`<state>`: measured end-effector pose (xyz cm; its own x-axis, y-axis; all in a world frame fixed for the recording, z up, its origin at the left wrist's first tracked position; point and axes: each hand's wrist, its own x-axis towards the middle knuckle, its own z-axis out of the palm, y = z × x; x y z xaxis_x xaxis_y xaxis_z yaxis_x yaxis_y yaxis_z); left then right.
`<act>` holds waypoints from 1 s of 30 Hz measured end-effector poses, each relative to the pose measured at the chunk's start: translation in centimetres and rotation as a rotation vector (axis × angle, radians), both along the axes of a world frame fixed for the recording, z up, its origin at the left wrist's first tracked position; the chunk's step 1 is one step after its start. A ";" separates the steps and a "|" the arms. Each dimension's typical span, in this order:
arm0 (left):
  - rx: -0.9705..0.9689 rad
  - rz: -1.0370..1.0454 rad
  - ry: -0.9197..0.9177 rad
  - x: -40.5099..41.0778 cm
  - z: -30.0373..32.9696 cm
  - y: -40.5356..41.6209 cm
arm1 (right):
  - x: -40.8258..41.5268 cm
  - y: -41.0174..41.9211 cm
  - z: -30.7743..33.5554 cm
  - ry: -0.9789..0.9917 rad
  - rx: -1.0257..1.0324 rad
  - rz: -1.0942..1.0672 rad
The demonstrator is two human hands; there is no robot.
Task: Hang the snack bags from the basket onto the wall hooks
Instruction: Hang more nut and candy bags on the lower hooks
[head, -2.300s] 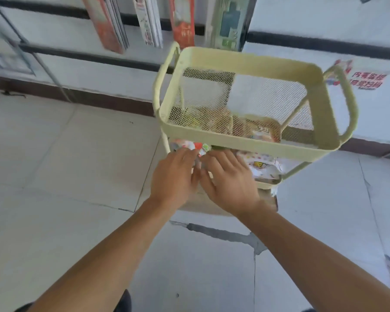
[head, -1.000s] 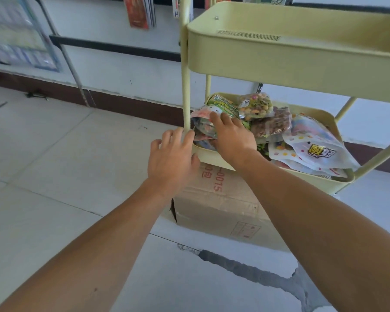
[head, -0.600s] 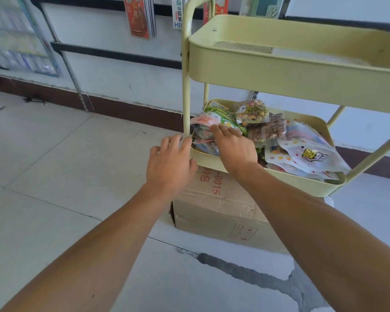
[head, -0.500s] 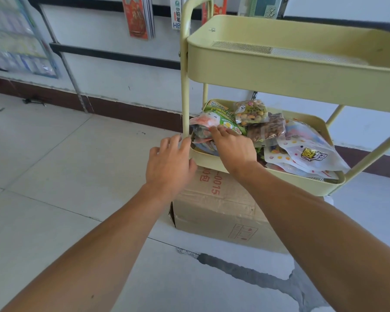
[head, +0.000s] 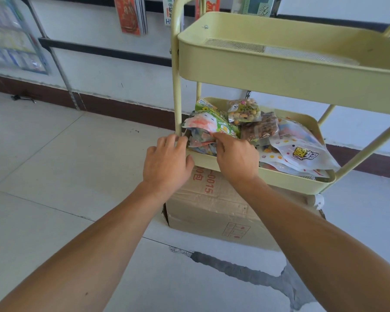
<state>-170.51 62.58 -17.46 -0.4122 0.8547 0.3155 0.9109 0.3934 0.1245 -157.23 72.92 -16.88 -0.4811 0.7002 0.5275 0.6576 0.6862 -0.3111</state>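
Left hand (head: 167,161) rests on the corner of the lower basket (head: 279,176), fingers loosely spread at the cart post (head: 177,91), holding nothing. Right hand (head: 234,156) pinches the green-and-pink snack bag (head: 208,124) at the basket's left end, bag still inside the pile. Further right: nut bag (head: 243,111), dark snack bag (head: 262,128), white dotted pouch (head: 302,152). Upper tray (head: 291,70) above. Cardboard box (head: 212,210) sits under the basket. Packets (head: 131,14) hang on the wall behind.

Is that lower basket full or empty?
Full: the lower basket is heaped with snack bags rising above its rim.
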 end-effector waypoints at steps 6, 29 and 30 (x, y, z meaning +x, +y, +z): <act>0.014 0.004 -0.041 0.1 -0.3 0.1 | 0.5 0.3 -0.4 0.056 0.170 0.008; 0.280 0.123 -1.663 1.3 2.0 0.4 | 6.6 -2.5 -3.4 0.103 0.172 0.444; 0.294 0.111 -1.672 1.2 1.8 0.3 | 6.8 -2.9 -2.7 0.183 -0.028 0.336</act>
